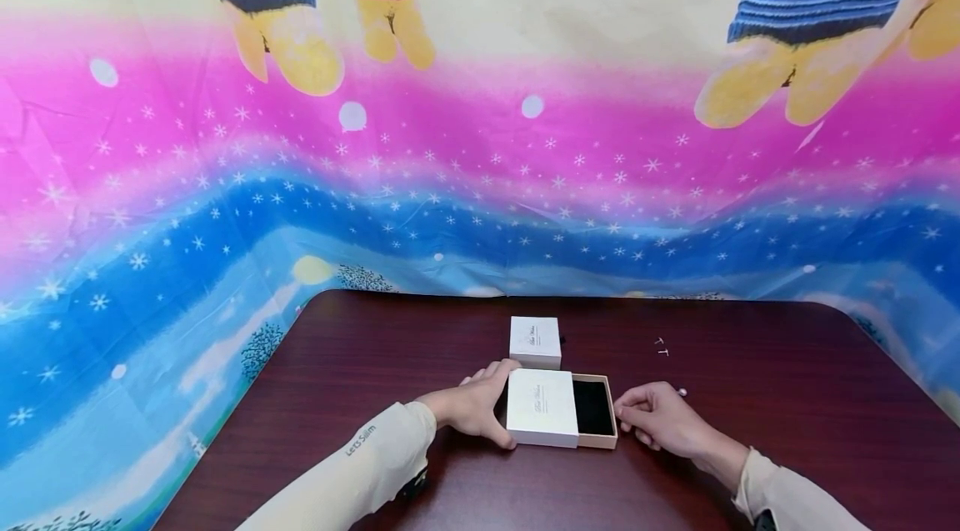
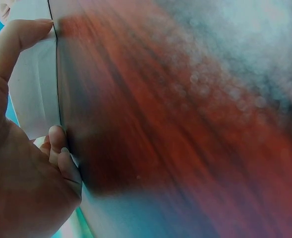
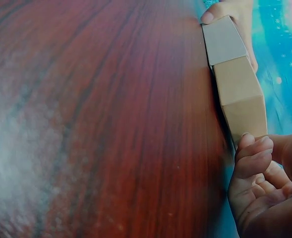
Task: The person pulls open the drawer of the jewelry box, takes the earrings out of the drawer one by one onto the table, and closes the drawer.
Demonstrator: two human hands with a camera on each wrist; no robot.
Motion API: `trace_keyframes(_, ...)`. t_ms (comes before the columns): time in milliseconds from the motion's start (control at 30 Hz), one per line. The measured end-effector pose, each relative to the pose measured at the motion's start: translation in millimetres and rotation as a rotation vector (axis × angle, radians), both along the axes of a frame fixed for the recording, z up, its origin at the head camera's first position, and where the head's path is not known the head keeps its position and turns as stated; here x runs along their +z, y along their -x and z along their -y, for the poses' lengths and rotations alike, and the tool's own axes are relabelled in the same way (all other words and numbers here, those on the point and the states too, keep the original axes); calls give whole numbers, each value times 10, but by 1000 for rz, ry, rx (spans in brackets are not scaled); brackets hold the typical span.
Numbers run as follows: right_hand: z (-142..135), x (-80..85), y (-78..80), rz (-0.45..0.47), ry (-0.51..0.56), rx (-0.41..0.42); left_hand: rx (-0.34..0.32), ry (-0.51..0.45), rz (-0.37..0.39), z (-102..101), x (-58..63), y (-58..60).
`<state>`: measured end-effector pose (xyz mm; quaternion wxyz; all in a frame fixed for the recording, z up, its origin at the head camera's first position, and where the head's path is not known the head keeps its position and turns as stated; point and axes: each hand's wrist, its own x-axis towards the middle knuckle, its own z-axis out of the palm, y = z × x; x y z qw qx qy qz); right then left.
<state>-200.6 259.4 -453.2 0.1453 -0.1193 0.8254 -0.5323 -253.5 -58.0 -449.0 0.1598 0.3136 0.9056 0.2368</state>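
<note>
A white gift box with grey printed script lies flat on the table, its sleeve [image 1: 542, 408] to the left. From the sleeve's right side, a tan drawer [image 1: 616, 423] with a black lining [image 1: 592, 408] is partly slid out. My left hand [image 1: 476, 408] grips the sleeve's left end, thumb at the front corner and fingers toward the back. At the drawer's outer end, my right hand [image 1: 660, 418] has curled fingers, thumb and fingertips pinched together against it. In the right wrist view, fingertips [image 3: 246, 141] meet the tan end wall [image 3: 244, 116]; what they pinch is hidden.
Directly behind the open box stands a smaller, closed white box [image 1: 535, 339] with similar script. Two tiny pale pin-like pieces [image 1: 663, 353] lie to its right. Beyond my right hand is a small shiny round piece [image 1: 682, 392]. A printed cloth [image 1: 480, 222] hangs behind the dark wood table [image 1: 405, 331].
</note>
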Motion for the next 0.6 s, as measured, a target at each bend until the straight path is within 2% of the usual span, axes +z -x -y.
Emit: trace_keyframes(600,32,21,-4,6,-8,-6,11,-2,-14,-14,-10,0)
